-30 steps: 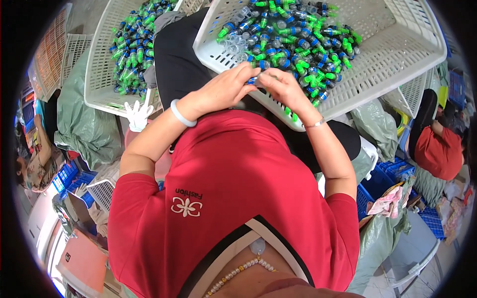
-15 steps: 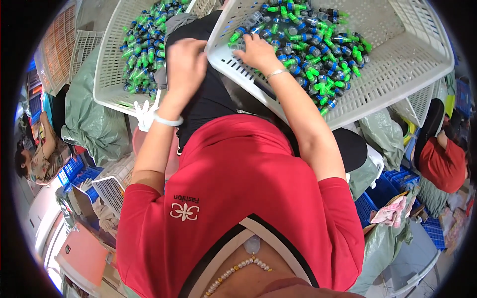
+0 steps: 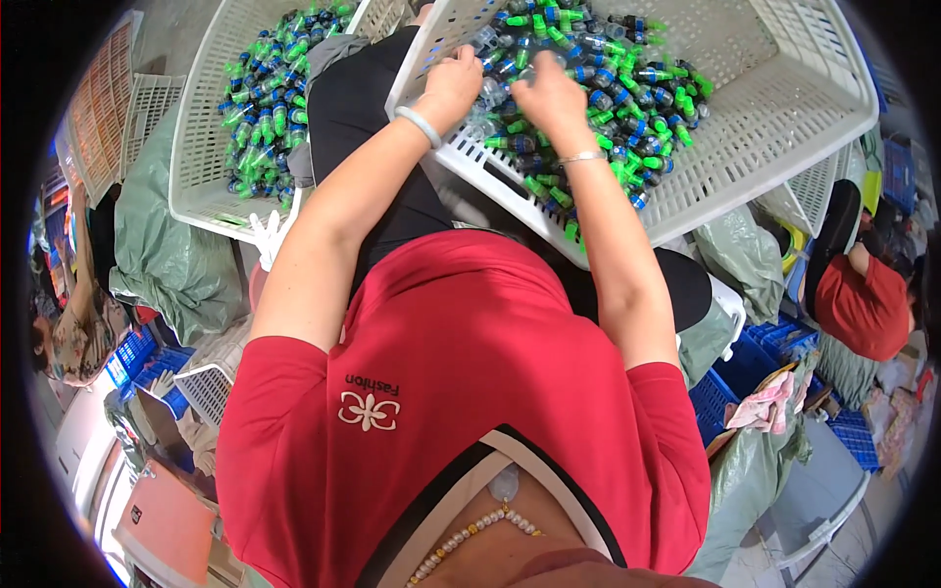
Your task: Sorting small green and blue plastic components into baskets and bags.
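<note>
A white perforated crate (image 3: 784, 167) stands tilted before me, with a heap of small plastic pieces (image 3: 627, 98) in it, bottle-shaped, with bright green tips, blue bands and clear or dark bodies. My left hand (image 3: 451, 90) is inside the crate's left wall, its fingers curled together by some clear pieces; whatever is between them is hidden. To its right, my right hand (image 3: 552, 101) reaches into the heap, and its fingertips are smeared by motion. In a second white crate (image 3: 186, 176) at the left lie more of the same green-tipped pieces.
Green sacks (image 3: 176, 235) stand at the left, and another green sack (image 3: 745, 257) at the right. White gloves (image 3: 270, 235) hang by the left crate. Blue crates (image 3: 714, 397) are on the right. Other people sit at the far left (image 3: 78, 333) and far right (image 3: 863, 304).
My left hand has moved right, from between the two crates into the right crate. My right hand has shifted right, away from the crate's left wall and over the heap.
</note>
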`<state>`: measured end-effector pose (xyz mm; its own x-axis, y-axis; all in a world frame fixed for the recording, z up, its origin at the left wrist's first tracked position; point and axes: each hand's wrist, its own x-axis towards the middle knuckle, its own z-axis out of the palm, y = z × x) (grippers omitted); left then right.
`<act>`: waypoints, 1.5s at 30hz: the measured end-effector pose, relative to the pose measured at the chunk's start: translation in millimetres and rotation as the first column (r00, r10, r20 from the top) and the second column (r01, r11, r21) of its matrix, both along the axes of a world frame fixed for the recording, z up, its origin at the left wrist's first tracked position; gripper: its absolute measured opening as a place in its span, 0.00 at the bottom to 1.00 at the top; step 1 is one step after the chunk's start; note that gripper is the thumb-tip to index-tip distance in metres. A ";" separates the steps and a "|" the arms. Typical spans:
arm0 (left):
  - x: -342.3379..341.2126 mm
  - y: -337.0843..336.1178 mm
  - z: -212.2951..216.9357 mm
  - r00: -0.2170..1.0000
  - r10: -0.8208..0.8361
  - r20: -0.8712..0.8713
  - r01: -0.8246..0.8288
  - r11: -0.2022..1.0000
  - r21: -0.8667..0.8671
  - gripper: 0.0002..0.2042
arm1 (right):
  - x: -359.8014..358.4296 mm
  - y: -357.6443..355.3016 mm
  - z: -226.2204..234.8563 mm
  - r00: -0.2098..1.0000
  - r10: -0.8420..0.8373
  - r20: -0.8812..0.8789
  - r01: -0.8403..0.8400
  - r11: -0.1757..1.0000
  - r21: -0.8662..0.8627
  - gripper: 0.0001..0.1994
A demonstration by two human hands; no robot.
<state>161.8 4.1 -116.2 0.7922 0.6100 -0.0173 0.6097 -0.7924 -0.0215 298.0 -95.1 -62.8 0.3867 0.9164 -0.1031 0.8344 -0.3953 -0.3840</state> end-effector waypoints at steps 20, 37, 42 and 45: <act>-28.6 -33.4 118.4 0.780 0.559 0.282 0.337 0.005 -0.941 0.14 | 1.5 -102.4 62.6 0.880 0.071 -0.469 0.132 0.913 0.385 0.16; -65.7 -109.6 107.6 0.774 0.117 0.622 0.464 0.564 -0.683 0.16 | -23.0 -123.5 75.9 0.531 0.053 -0.846 0.019 0.997 0.074 0.13; -74.5 -95.1 123.6 0.876 0.392 0.281 0.326 -0.051 -0.944 0.18 | -20.8 -117.4 85.2 0.873 0.487 0.032 -0.458 0.795 0.398 0.12; -76.2 -95.5 120.4 0.841 0.315 0.439 0.433 0.092 -0.896 0.20 | -15.7 -115.6 83.8 0.851 0.524 -0.038 -0.474 0.796 0.376 0.12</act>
<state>85.6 -91.4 4.2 0.9365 0.2894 -0.1980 0.1766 0.0987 0.9793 282.3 -210.7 21.0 -0.1286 0.9636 0.2344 0.8097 0.2385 -0.5363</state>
